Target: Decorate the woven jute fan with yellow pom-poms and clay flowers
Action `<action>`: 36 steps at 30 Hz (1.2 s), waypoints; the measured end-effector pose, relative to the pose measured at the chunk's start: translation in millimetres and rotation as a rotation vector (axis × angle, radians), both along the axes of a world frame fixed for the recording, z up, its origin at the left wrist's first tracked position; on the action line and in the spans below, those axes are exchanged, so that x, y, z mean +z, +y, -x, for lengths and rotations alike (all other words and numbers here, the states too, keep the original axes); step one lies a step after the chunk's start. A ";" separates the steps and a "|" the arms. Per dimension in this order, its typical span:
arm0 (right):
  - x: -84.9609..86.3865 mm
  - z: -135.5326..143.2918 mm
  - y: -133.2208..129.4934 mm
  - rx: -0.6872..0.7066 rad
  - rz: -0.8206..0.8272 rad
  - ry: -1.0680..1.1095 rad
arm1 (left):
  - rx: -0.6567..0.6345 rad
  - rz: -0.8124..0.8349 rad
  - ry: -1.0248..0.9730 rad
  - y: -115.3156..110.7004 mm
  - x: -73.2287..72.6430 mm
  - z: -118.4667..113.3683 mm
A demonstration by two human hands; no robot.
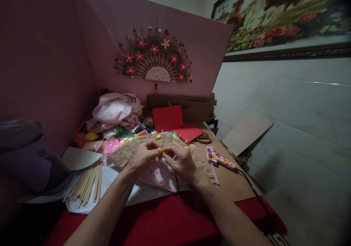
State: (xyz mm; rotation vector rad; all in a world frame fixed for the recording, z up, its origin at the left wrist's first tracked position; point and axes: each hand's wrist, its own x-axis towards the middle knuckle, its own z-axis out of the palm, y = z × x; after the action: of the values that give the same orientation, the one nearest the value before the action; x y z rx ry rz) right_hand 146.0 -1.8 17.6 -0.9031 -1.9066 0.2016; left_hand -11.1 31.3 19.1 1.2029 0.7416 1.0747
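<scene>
My left hand (pixel 146 154) and my right hand (pixel 181 162) meet above a half-round fan (pixel 128 150) wound with tan cord. Between their pinched fingertips shows a small yellow piece (pixel 159 149), partly hidden by the fingers. One yellow disc (pixel 158 136) lies on the fan's upper part, and another yellow spot shows just behind my right hand. Below the hands is the fan's half-round centre (pixel 160 176), covered in pale dotted cloth. Thin sticks poke out around the fan's edge.
Wooden sticks (pixel 87 184) lie at left beside a pale half-disc (pixel 79 159). A flower-patterned glue gun (pixel 221 159) with a black cable rests on cardboard (pixel 236 184) at right, near scissors (pixel 204 138). Red card (pixel 168 118) and bunched cloth (pixel 116 109) sit behind. A finished fan (pixel 149 61) hangs above.
</scene>
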 end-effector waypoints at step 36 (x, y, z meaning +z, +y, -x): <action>-13.5 4.3 -5.4 0.019 -0.015 0.208 | 0.110 0.143 -0.119 -21.1 -3.1 -13.4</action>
State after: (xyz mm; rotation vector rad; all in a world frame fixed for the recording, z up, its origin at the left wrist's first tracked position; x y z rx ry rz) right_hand 141.7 -7.2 4.1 -0.8212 -1.7224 0.2808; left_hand 2.3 10.2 16.1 0.9777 0.7850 1.1536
